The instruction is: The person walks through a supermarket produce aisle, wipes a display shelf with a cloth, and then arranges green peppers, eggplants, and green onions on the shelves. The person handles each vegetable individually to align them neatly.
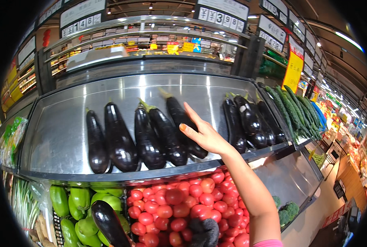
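Note:
Several glossy dark purple eggplants [121, 139] lie side by side, stems towards the back, on a metal display shelf [60, 129]. My right hand [202, 132], fingers extended, is at the rightmost eggplant [179, 114] of this row; its thumb lies over that eggplant, and I cannot tell how firmly they touch. Another group of eggplants [248, 120] lies further right on the shelf. At the bottom edge, my left hand [130, 241] is mostly hidden behind an eggplant [109, 222] that it holds above the green vegetables.
Below the shelf are red tomatoes [165, 211] and green vegetables [78, 200], perhaps gourds, in a black crate [57, 228]. Cucumbers [294, 108] lie at the right, broccoli [288, 211] lower right. Bagged greens [13, 142] stand left. A metal rail [140, 32] and price signs [222, 15] run above.

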Demonstrator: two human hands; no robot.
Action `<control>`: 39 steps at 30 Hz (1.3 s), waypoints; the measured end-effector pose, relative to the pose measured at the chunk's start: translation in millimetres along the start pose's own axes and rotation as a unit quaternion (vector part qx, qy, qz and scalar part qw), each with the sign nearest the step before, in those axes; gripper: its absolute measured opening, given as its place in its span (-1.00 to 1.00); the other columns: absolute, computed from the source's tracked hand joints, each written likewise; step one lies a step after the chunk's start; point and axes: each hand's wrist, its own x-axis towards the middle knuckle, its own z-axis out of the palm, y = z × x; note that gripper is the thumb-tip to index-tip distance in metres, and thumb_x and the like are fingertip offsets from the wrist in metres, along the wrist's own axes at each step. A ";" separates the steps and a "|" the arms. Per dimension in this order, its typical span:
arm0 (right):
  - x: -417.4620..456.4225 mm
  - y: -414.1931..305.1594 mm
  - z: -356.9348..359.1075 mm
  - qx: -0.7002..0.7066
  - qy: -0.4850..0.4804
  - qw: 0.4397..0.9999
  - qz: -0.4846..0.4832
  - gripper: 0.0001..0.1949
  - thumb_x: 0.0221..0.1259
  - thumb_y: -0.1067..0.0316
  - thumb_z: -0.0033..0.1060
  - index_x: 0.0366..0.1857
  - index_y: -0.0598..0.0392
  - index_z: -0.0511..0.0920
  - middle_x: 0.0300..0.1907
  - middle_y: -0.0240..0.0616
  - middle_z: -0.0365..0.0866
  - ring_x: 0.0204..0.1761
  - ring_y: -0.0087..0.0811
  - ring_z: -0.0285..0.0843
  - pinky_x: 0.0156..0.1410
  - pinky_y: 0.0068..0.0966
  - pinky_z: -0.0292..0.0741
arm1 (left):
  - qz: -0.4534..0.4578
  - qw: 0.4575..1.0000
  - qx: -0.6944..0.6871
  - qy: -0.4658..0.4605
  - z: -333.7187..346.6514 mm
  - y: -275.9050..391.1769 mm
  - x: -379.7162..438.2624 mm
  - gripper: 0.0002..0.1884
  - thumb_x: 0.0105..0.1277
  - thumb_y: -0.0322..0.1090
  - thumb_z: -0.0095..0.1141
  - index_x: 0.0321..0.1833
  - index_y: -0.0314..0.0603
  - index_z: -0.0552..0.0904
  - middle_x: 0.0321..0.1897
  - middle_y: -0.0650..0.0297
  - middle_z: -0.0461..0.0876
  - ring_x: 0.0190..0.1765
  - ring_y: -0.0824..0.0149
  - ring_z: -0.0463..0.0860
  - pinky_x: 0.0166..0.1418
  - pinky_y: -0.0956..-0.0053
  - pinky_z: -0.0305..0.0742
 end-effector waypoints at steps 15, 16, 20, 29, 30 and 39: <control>-61.9 50.4 -108.2 -0.213 0.186 0.917 0.281 -0.20 0.12 -0.42 -0.32 0.22 0.12 0.31 0.29 0.16 0.12 0.30 0.10 0.11 0.38 -0.25 0.07 | -0.026 0.989 0.001 -0.147 55.8 -14.5 -2.1 -0.44 0.26 -0.04 -0.02 0.19 -0.32 0.34 0.05 0.01 0.45 0.02 0.09 0.49 0.11 0.30 0.40; -55.0 43.7 -89.7 -0.229 0.200 0.917 0.258 -0.19 0.12 -0.42 -0.31 0.20 0.16 0.31 0.29 0.18 0.11 0.29 0.14 0.12 0.37 -0.21 0.08 | -0.021 0.991 0.017 -0.132 62.6 -23.8 1.6 -0.43 0.25 -0.04 -0.01 0.20 -0.31 0.32 0.04 0.01 0.45 0.01 0.09 0.49 0.10 0.30 0.40; -49.5 16.0 -56.4 -0.226 0.224 0.939 0.132 -0.27 0.16 -0.29 -0.14 0.15 0.21 0.35 0.29 0.14 0.13 0.25 0.22 0.14 0.36 -0.15 0.08 | -0.020 0.992 0.053 -0.114 94.0 -53.2 10.9 -0.40 0.24 -0.01 0.01 0.23 -0.28 0.28 0.01 0.02 0.45 -0.02 0.11 0.50 0.06 0.30 0.41; -129.6 102.8 -221.7 -0.416 0.294 0.841 0.185 -0.22 -0.12 -0.28 0.19 0.05 0.24 0.45 0.07 0.05 0.44 0.21 0.01 0.24 0.28 -0.28 0.24 | -0.021 0.989 0.077 -0.123 148.8 -92.5 2.4 -0.31 0.21 0.04 0.05 0.29 -0.20 0.17 -0.05 0.03 0.46 -0.11 0.14 0.52 -0.03 0.30 0.44; -127.8 104.0 -217.1 -0.483 0.197 0.813 0.258 -0.11 -0.24 -0.43 0.13 0.10 0.16 0.43 0.15 0.07 0.34 0.27 0.05 0.12 0.30 -0.21 0.18 | -0.014 0.989 0.081 -0.121 153.0 -93.6 -3.5 -0.30 0.21 0.04 0.06 0.30 -0.19 0.15 -0.06 0.03 0.46 -0.12 0.15 0.52 -0.04 0.30 0.44; -205.8 77.9 -142.4 -0.125 0.431 0.890 -0.080 -0.77 0.07 0.37 0.23 -0.20 0.19 0.54 -0.11 -0.16 0.53 -0.05 -0.34 0.46 0.05 -0.45 0.38 | -0.104 0.963 0.141 -0.204 169.3 -160.6 -16.2 -0.18 0.19 0.04 0.11 0.40 0.04 -0.06 0.10 0.03 0.37 -0.01 0.10 0.52 0.09 0.25 0.43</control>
